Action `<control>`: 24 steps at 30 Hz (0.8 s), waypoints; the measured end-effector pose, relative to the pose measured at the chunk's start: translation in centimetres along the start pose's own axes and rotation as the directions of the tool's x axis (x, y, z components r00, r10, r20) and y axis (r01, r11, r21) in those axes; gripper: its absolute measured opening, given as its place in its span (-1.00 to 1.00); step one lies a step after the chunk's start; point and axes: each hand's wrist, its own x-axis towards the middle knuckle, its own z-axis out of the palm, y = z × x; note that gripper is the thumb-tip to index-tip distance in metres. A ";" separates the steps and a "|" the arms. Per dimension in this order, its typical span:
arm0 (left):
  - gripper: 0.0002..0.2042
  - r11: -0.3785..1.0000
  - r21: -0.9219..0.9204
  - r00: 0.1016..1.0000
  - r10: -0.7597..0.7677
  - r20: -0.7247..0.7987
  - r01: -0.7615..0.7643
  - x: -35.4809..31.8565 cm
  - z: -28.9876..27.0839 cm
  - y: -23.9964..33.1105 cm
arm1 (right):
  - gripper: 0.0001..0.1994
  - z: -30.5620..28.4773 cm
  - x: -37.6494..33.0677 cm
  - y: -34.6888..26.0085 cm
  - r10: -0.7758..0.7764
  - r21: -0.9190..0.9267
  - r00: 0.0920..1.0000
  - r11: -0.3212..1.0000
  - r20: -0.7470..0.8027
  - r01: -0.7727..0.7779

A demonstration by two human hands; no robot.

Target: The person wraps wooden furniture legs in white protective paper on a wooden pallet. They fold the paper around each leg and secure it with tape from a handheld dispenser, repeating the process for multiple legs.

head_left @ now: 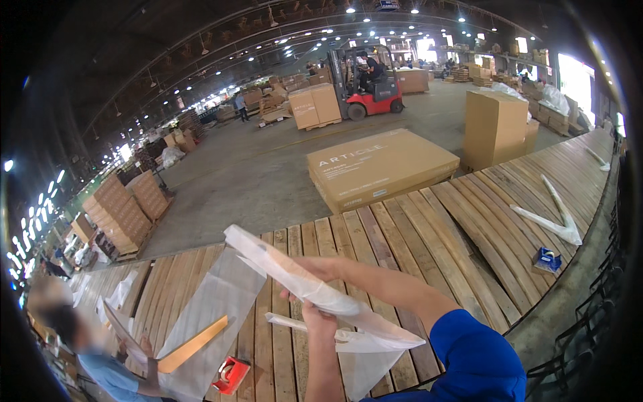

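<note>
A long piece wrapped in white translucent foam sheet [288, 271] slants across in front of me above the slatted wooden table [385, 251]. My left hand [319, 321] grips it from the near side, around its middle. My right hand [321, 267] reaches over to its far side and holds it there; the wrapping hides part of those fingers. Loose foam [375, 362] hangs from the near end, beside another slim white wrapped length [287, 321]. What lies inside the wrap cannot be seen.
At left, a co-worker [110, 365] handles a wooden piece [194, 344] over a foam sheet [207, 305]. A red tape dispenser [232, 375], a blue tape dispenser [547, 259] and a V-shaped wrapped piece [552, 218] lie on the table. Beyond stand a large carton [385, 167] and a red forklift [372, 100].
</note>
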 end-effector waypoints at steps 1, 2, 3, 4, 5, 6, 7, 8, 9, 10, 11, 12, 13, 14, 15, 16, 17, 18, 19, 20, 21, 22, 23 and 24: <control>-0.73 1.000 -0.009 1.000 0.016 0.008 -0.016 0.2 -0.9 0.2 | -0.38 1.8 -0.2 -0.5 0.056 -0.013 0.987 0.998 0.153 -0.054; -0.74 0.999 -0.017 0.999 0.028 0.018 -0.028 0.3 -1.6 0.5 | -0.42 0.6 1.9 0.5 0.029 -0.011 0.965 1.000 0.261 -0.028; -0.74 1.000 0.012 0.995 -0.010 0.102 0.009 0.1 -1.0 0.0 | -0.45 -1.9 3.6 1.9 0.002 -0.017 0.945 1.000 0.326 0.004; -0.74 1.000 0.007 0.994 -0.022 0.105 0.021 -0.1 -0.9 0.1 | -0.52 -2.1 4.3 2.5 -0.009 0.017 0.975 1.000 0.221 0.006; -0.74 0.999 0.003 0.994 -0.034 0.104 0.034 -0.4 -0.9 0.1 | -0.56 -2.2 5.2 3.2 -0.022 0.055 0.993 0.998 0.116 0.015; -0.74 0.999 -0.003 0.994 -0.045 0.103 0.045 -0.6 -1.2 0.3 | -0.58 -1.5 4.8 2.9 -0.100 0.061 0.993 0.994 0.067 0.096; -0.70 0.998 -0.037 0.979 -0.039 0.202 0.047 -0.5 -1.8 0.5 | -0.59 -0.9 3.9 2.2 -0.180 0.061 0.984 0.982 0.009 0.179; -0.68 0.997 -0.077 0.981 -0.011 0.195 0.026 -0.8 -1.9 0.4 | -0.61 -0.6 3.0 1.6 -0.260 0.055 0.964 0.963 -0.053 0.263; -0.65 0.993 -0.116 0.981 0.006 0.194 0.017 -2.2 -0.4 0.0 | -0.64 -1.1 1.9 1.2 -0.323 -0.028 0.938 0.946 -0.128 0.322; -0.62 0.987 -0.158 0.982 0.033 0.188 -0.003 -3.0 0.3 0.0 | -0.67 -1.2 1.1 1.0 -0.385 -0.113 0.904 0.923 -0.187 0.369; -0.58 0.991 -0.112 0.970 0.099 0.221 -0.075 -2.7 -0.1 -0.3 | -0.70 -1.3 0.2 0.7 -0.448 -0.201 0.860 0.891 -0.244 0.407; -0.54 0.986 -0.071 0.953 0.165 0.255 -0.151 -2.4 -0.9 -0.6 | -0.72 -0.5 -1.2 -0.1 -0.511 -0.342 0.815 0.844 -0.274 0.414; -0.49 0.974 -0.033 0.931 0.224 0.287 -0.224 -2.3 -1.6 -0.6 | -0.73 0.9 -2.8 -1.0 -0.570 -0.472 0.767 0.785 -0.297 0.401; -0.44 0.954 0.033 0.914 0.276 0.298 -0.298 -2.2 -1.5 0.0 | -0.73 2.3 -4.0 -1.2 -0.625 -0.592 0.717 0.717 -0.309 0.369; -0.38 0.926 0.093 0.892 0.322 0.317 -0.367 -1.8 -0.6 0.8 | -0.74 4.0 -5.2 -1.3 -0.644 -0.647 0.689 0.687 -0.332 0.330; -0.30 0.891 0.146 0.867 0.362 0.343 -0.430 -1.4 -0.2 1.5 | -0.74 5.8 -6.5 -1.4 -0.664 -0.701 0.658 0.655 -0.355 0.282; -0.30 0.888 0.114 0.839 0.370 0.399 -0.446 -0.9 -0.1 2.0 | -0.74 6.7 -7.4 -1.6 -0.688 -0.754 0.623 0.616 -0.373 0.228; -0.29 0.881 0.080 0.805 0.384 0.452 -0.466 -0.3 0.0 2.9 | -0.74 7.0 -7.4 -1.3 -0.689 -0.742 0.599 0.632 -0.407 0.223; -0.29 0.878 0.040 0.769 0.393 0.504 -0.476 0.2 0.3 3.1 | -0.74 7.4 -7.2 -0.6 -0.690 -0.732 0.571 0.648 -0.445 0.211; -0.29 0.892 0.020 0.769 0.378 0.516 -0.452 0.4 0.6 3.1 | -0.74 7.6 -7.1 0.0 -0.689 -0.721 0.541 0.663 -0.483 0.202; -0.29 0.906 0.001 0.768 0.359 0.531 -0.424 0.2 0.8 2.8 | -0.73 7.5 -7.5 0.2 -0.707 -0.723 0.520 0.654 -0.479 0.224; -0.29 0.912 -0.005 0.766 0.348 0.541 -0.411 0.2 0.5 3.0 | -0.73 8.1 -7.8 0.5 -0.761 -0.781 0.490 0.582 -0.425 0.227; -0.34 0.877 0.056 0.723 0.356 0.593 -0.478 1.8 -1.3 3.4 | -0.72 9.3 -8.4 0.5 -0.809 -0.833 0.459 0.506 -0.367 0.224; -0.35 0.878 0.052 0.737 0.366 0.569 -0.476 1.7 -1.4 3.4 | -0.72 9.9 -9.4 1.0 -0.846 -0.874 0.418 0.442 -0.331 0.201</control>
